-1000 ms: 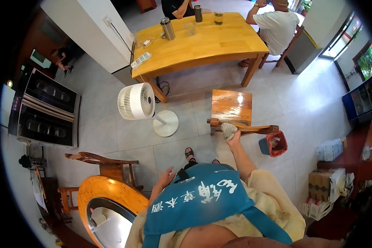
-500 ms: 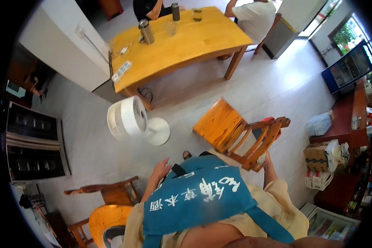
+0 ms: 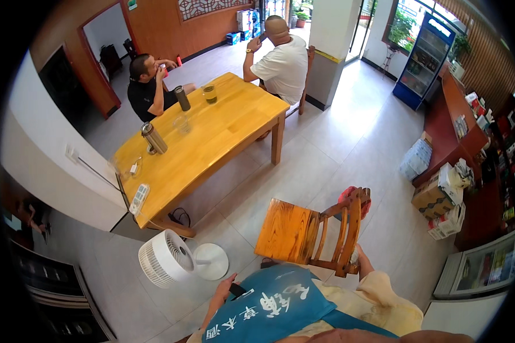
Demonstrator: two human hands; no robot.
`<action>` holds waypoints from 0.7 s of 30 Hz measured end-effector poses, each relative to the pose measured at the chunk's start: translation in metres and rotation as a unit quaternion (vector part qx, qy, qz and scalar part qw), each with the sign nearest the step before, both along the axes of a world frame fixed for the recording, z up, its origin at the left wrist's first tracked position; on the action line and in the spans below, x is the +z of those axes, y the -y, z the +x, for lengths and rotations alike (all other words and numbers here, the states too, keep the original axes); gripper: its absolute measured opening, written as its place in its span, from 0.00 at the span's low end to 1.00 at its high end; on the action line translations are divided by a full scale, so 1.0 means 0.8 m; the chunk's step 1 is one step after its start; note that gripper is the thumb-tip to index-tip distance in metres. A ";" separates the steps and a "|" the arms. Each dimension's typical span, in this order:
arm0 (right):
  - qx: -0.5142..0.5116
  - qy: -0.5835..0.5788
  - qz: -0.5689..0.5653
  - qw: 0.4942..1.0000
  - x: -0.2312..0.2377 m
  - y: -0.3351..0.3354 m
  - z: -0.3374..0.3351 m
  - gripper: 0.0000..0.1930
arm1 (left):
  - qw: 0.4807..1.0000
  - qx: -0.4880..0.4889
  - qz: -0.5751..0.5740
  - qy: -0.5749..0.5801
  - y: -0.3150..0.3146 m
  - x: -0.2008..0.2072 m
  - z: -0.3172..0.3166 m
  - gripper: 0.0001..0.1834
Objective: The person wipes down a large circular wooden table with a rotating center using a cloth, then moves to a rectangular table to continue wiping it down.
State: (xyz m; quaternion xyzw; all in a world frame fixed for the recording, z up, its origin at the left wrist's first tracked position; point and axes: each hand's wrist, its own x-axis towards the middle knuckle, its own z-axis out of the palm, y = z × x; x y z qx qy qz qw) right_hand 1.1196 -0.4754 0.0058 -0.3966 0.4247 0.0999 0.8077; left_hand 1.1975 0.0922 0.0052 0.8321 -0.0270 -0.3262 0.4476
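My left hand [image 3: 226, 284] hangs beside the blue apron [image 3: 277, 303], its fingers loosely apart and nothing seen in them. My right hand [image 3: 365, 262] is low beside the backrest of a wooden chair [image 3: 289, 230]. A small pale, cloth-like thing [image 3: 355, 254] shows at its fingers, partly covered by the backrest; its kind is unclear. The chair stands upright in front of me, its slatted back to the right. Behind the backrest, a red-rimmed thing [image 3: 357, 200] is mostly hidden.
A white fan [image 3: 166, 258] stands front left. Beyond it is a wooden table [image 3: 212, 137] with a power strip [image 3: 139, 199], flasks and cups; two people sit there. Cardboard boxes [image 3: 438, 194] and a counter [image 3: 435, 140] line the right, with a blue drinks cooler [image 3: 423, 63] farther back.
My view has tilted up and turned, so the chair, fan and table appear lower and both seated people show more fully. My right hand remains by the chair back, my left beside the apron.
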 end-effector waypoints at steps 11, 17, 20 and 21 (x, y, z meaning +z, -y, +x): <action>-0.048 0.009 0.011 0.999 -0.003 -0.032 0.011 0.19 | 0.979 -0.166 0.104 0.057 0.035 -0.013 0.100 0.28; -0.072 -0.014 0.011 0.997 -0.002 -0.041 -0.008 0.18 | 0.993 -0.116 0.020 0.021 0.032 -0.010 0.098 0.29; -0.095 -0.031 0.015 0.995 -0.004 -0.039 -0.025 0.18 | 0.993 -0.120 0.008 0.010 0.008 -0.034 0.084 0.29; -0.105 -0.037 0.017 0.994 -0.002 -0.038 -0.032 0.18 | 0.993 -0.119 0.009 0.002 0.001 -0.045 0.083 0.29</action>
